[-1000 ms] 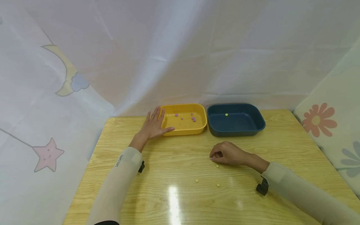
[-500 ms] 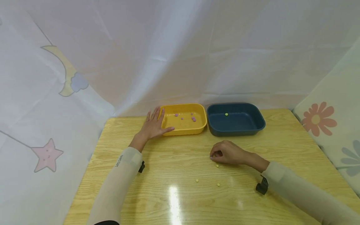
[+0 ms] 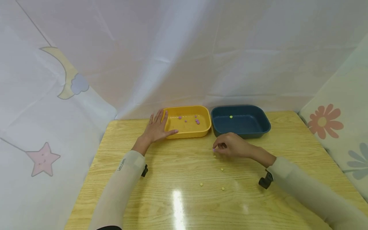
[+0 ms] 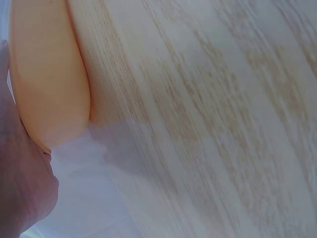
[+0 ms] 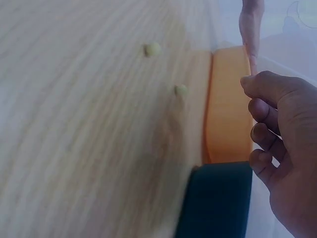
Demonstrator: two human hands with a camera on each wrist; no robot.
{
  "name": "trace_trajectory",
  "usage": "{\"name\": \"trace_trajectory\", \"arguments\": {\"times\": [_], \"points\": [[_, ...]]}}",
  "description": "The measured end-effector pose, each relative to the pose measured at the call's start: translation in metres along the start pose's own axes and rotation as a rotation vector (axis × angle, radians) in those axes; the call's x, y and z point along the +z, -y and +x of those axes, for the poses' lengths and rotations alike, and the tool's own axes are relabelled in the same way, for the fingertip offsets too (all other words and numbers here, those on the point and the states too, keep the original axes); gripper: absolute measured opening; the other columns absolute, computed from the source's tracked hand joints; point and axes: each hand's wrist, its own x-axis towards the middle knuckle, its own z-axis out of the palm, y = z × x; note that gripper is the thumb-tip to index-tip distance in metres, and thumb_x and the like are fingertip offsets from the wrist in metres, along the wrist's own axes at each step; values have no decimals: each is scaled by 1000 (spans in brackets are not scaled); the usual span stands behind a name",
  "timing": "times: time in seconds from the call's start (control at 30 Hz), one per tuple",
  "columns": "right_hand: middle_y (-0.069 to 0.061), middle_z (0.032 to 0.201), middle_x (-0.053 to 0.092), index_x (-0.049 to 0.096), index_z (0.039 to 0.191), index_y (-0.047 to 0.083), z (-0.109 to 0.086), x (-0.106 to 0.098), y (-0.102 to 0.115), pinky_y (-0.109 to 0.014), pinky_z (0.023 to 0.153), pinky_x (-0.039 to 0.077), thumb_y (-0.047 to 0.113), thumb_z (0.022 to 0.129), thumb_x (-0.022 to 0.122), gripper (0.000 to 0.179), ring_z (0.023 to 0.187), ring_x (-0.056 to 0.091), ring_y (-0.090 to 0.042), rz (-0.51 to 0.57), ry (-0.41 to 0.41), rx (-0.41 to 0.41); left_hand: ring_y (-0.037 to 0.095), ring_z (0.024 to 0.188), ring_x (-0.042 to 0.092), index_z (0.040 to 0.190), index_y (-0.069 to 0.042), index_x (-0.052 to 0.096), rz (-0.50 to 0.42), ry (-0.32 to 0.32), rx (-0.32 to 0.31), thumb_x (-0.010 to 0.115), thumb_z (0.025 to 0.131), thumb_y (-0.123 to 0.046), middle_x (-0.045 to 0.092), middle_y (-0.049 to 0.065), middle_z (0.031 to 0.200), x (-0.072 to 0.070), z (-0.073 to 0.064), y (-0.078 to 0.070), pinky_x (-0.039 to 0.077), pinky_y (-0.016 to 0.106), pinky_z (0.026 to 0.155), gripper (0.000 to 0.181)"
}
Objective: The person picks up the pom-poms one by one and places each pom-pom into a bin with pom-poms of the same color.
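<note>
My left hand [image 3: 156,129] lies spread against the left end of the yellow tray [image 3: 188,135], its thumb along the front rim. Several small purple balls [image 3: 180,118] sit inside that tray. In front of the dark blue tray [image 3: 244,135], my right hand [image 3: 234,146] pinches a small purple ball [image 3: 214,149] between thumb and index finger. That ball is hard to make out in the right wrist view, where the other fingers are curled. Just below the pinch is a small yellow ball [image 3: 214,156] on the table.
More yellow balls lie on the wooden table [image 3: 161,198] nearer the front: one yellow ball [image 3: 222,169], another yellow ball [image 3: 201,184] and a third yellow ball [image 3: 223,188]. One yellow-green ball [image 3: 231,117] is in the blue tray. A printed cloth [image 3: 184,64] hangs behind.
My right hand has moved away from me, towards the trays, with the purple ball pinched. A yellow ball formerly hidden by it now shows. The left hand stays in place.
</note>
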Motion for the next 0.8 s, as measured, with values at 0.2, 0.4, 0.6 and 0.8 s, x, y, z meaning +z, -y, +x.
{"name": "trace_trajectory", "arguments": {"times": [0.2, 0.4, 0.6, 0.8], "points": [[13, 73, 59, 82, 97, 12, 13, -12, 0, -22, 56, 43, 8, 91, 84, 8, 62, 47, 1, 7, -18, 16, 34, 165, -7, 170, -5, -3, 3, -3, 4, 35, 97, -85, -9, 18, 177, 1, 0, 1, -5, 59, 130, 115], [13, 71, 56, 83, 97, 8, 28, -21, -1, -22, 57, 43, 11, 92, 84, 6, 61, 46, 0, -5, -31, 16, 34, 165, -6, 170, -4, -2, 11, -8, 6, 35, 97, -85, -8, 18, 177, 1, 0, 1, -4, 60, 130, 115], [12, 70, 58, 84, 97, 10, 43, -25, -2, -23, 57, 42, 11, 94, 82, 4, 61, 46, -2, -17, -58, 5, 33, 165, -8, 170, -5, -4, 7, -3, 3, 36, 97, -84, -10, 17, 177, 2, 0, 1, -5, 59, 130, 114], [10, 74, 65, 83, 98, 10, 56, -31, -4, -23, 56, 44, 12, 94, 82, 5, 61, 49, -2, -45, -93, -13, 32, 165, -8, 170, -5, -3, 5, -10, 3, 39, 98, -82, -10, 16, 177, 2, -1, 0, -4, 59, 130, 113]]}}
